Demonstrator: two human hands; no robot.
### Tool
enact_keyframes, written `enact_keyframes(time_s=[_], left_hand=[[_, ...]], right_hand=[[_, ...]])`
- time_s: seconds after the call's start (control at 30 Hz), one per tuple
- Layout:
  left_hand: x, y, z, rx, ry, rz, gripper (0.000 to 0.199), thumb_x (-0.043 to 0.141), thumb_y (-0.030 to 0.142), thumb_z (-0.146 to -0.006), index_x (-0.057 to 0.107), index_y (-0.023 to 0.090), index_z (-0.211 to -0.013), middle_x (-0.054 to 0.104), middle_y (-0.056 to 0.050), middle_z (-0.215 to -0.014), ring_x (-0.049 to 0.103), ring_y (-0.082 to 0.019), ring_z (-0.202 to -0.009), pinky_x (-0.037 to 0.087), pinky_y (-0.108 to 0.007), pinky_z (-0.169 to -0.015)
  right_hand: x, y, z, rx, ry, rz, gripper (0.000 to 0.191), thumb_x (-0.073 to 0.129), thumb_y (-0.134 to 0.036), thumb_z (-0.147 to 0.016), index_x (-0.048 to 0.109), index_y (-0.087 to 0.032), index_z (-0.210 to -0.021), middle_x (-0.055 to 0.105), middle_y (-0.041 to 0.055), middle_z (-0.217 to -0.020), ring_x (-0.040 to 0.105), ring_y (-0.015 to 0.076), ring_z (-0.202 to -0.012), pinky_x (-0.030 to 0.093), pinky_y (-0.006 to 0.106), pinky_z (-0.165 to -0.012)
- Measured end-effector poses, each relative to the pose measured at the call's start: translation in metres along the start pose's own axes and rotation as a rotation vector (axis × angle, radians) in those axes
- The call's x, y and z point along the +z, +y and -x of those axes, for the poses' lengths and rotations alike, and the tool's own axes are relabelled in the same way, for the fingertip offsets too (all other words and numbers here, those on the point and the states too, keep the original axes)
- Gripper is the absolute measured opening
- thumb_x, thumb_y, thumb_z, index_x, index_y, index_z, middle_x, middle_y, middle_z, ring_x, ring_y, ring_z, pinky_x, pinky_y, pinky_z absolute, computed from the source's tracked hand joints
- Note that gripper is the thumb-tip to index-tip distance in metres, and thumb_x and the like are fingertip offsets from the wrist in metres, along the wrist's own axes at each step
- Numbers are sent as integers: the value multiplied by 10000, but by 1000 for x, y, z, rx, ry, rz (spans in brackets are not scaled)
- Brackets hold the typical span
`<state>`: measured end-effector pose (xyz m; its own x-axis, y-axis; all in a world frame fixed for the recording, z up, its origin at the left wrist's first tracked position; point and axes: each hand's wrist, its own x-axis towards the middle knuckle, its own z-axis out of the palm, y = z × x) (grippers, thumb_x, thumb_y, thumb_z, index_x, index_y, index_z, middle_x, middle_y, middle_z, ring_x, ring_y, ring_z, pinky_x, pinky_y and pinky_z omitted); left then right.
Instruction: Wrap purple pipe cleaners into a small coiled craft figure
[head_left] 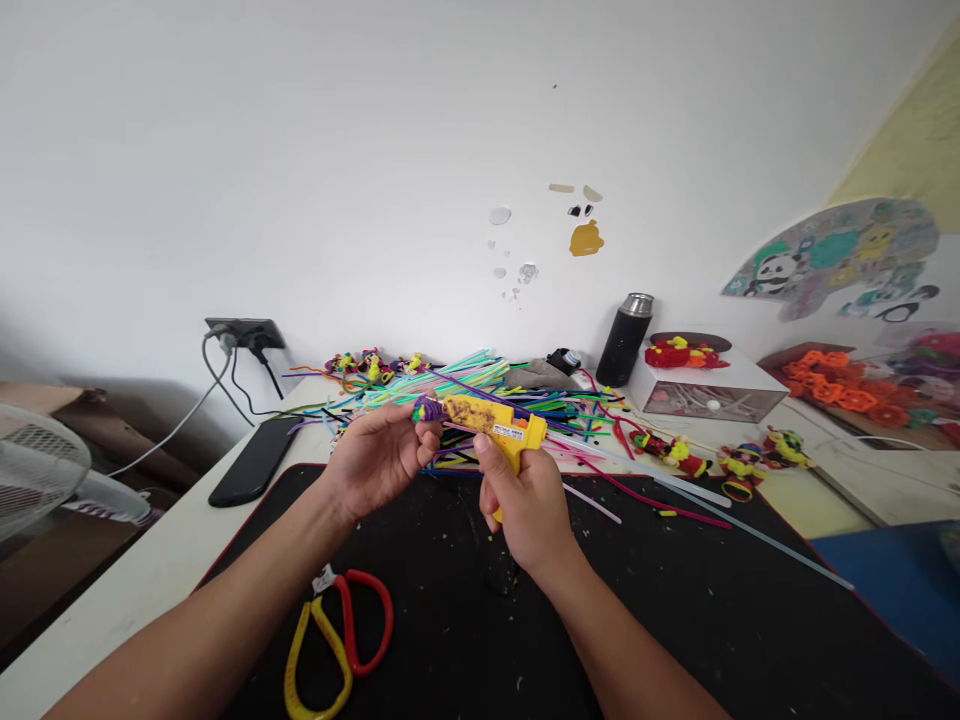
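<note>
My right hand is wrapped round the handle of a yellow glue gun, whose body is stained brown and points left. Between the fingertips of my left hand is a small purple and green pipe-cleaner piece, right at the gun's nozzle end. Whether nozzle and piece touch is hard to tell. Scissors with one yellow and one red handle lie below my left forearm, their blades mostly hidden under it. Behind both hands spreads a pile of colourful pipe cleaners.
A black mat covers the table's front. A phone lies left, near a wall socket with cables. A black flask and a white box stand back right, with several pipe-cleaner figures nearby. A fan is far left.
</note>
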<state>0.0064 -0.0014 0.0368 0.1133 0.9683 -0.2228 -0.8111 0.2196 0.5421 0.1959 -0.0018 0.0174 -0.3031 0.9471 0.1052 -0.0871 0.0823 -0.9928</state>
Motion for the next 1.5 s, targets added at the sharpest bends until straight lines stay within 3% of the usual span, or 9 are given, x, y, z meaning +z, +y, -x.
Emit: enact_keyframes(time_s=[0.73,1.1,1.23,1.37,1.5], left_hand=[[0,1,1,10,-9,3,231,526,57,-883,681,112,-1045,691,-78,-733,686,-155,-588,644,-252,-594],[2,1,1,27,15,-75,199,541,55,-891,705,114,-985,700,-77,-701,706,-163,-584,645,-251,-582],[-2,1,-4,94,30,-117,178,583,27,-860,710,103,-960,735,-85,-756,708,-158,-594,657,-260,-614],[-13,14,-17,189,134,-158,152,585,24,-860,703,79,-938,738,-107,-768,698,-164,-595,653,-262,-622],[-20,44,-22,319,250,-18,205,473,14,-903,659,98,-877,729,-128,-783,671,-134,-594,628,-215,-618]], right_hand=[[1,3,-1,18,0,-19,688,620,-815,-827,439,-250,-481,412,-23,-349,397,98,-316,331,232,-350],[1,7,-2,34,-12,-25,667,636,-827,-809,484,-233,-547,425,-38,-358,404,94,-308,321,222,-341],[2,10,-3,58,-24,-46,640,666,-824,-792,537,-220,-626,445,-51,-375,412,96,-304,306,219,-332],[0,12,-6,59,-43,-111,643,679,-811,-800,535,-211,-620,439,-54,-377,417,93,-306,311,218,-342],[-4,15,-9,74,-144,-229,581,695,-745,-844,644,-172,-763,455,-72,-398,444,101,-308,295,214,-350]])
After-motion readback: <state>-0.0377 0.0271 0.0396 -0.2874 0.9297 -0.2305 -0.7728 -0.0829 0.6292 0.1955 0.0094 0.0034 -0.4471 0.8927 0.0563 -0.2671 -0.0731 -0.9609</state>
